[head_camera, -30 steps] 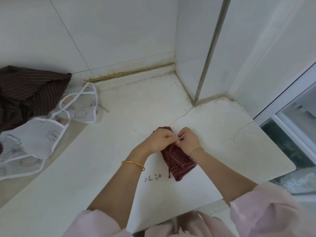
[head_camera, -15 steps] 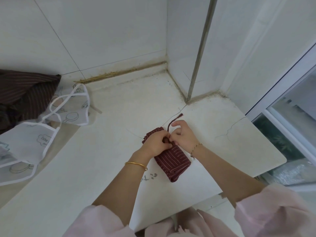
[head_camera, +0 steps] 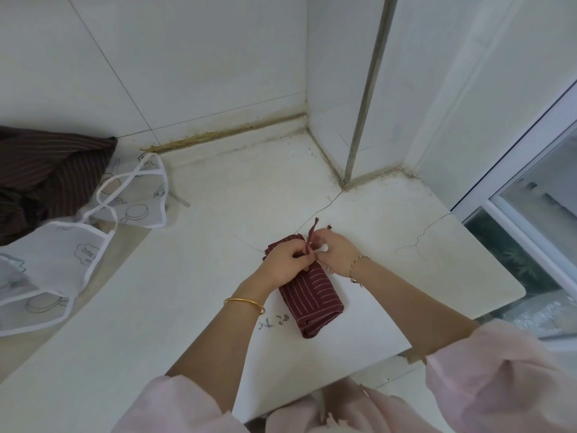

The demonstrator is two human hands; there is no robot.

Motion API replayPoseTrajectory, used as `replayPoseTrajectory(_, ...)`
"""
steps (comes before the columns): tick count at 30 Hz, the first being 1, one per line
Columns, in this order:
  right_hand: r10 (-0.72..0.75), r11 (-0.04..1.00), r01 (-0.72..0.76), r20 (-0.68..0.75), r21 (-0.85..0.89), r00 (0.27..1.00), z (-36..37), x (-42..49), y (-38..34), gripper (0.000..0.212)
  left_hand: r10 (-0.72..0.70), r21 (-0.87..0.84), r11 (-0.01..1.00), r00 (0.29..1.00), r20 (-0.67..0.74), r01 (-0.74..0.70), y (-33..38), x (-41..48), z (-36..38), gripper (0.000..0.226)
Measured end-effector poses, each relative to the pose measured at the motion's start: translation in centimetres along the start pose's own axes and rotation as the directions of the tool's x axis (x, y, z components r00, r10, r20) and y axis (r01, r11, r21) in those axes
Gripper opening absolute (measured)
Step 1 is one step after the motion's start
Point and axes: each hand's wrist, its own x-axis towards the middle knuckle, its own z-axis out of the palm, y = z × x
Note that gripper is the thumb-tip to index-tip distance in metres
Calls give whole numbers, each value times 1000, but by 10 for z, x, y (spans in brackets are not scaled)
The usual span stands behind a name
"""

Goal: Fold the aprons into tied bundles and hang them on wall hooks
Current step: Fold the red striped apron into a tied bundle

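A dark red striped apron (head_camera: 312,301), folded into a small thick bundle, lies on the white counter (head_camera: 193,292). My left hand (head_camera: 285,260) presses on the bundle's upper half and pinches its red strap (head_camera: 313,232). My right hand (head_camera: 335,253) meets it from the right, fingers closed on the same strap at the bundle's top. The strap's ends stick up beyond my fingers. No wall hooks are in view.
A white translucent printed apron (head_camera: 62,251) with white ties sprawls at the left. A brown striped apron (head_camera: 40,176) is heaped behind it against the tiled wall. A wall corner with a metal strip (head_camera: 365,98) stands behind. A window (head_camera: 537,229) is past the counter's right edge.
The strap ends have been drawn up above the bundle, and my hands have shifted slightly along its top. The bundle stays in the same spot.
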Motion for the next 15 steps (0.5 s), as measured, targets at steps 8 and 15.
replayPoseTrajectory(8, -5, 998, -7, -170, -68, 985, 0, -20, -7, 4, -101, -233, 970, 988, -114, 73, 5, -5, -1, 12)
replayPoseTrajectory(15, 137, 940, -143, 41, 309, 990, -4, -31, -20, 14, -170, -270, 952, 983, -73, 144, 14, -2, -6, 9)
